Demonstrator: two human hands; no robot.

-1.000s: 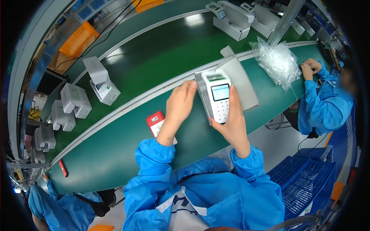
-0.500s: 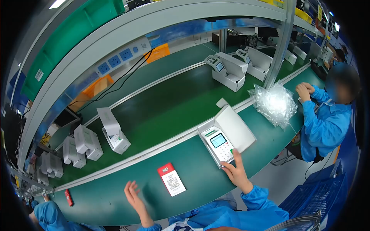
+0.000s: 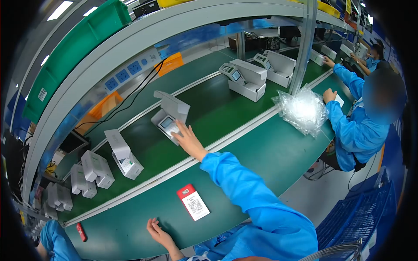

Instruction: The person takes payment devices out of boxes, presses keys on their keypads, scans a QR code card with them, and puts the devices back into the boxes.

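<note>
My right hand (image 3: 187, 139) reaches over the green conveyor belt, fingers spread, touching the near edge of an open white box (image 3: 165, 119). Inside that box lies a white card terminal (image 3: 167, 123) with a small screen, and the lid stands raised at the back. My left hand (image 3: 157, 232) hovers by the front edge of the bench with nothing in it, its fingers loosely curled and apart. Between my arms a red and white card with a QR code (image 3: 193, 203) lies on the green bench (image 3: 130, 217).
White boxes (image 3: 126, 156) stand on the belt at left, and more (image 3: 248, 80) at the back right. A pile of clear plastic bags (image 3: 302, 111) sits by a metal post (image 3: 304, 48). A co-worker in blue (image 3: 355, 130) is at right. A red object (image 3: 81, 232) lies at left.
The open box with the terminal has moved from the bench onto the belt, up and to the left, with my right hand. The co-worker's one arm now stretches toward the belt.
</note>
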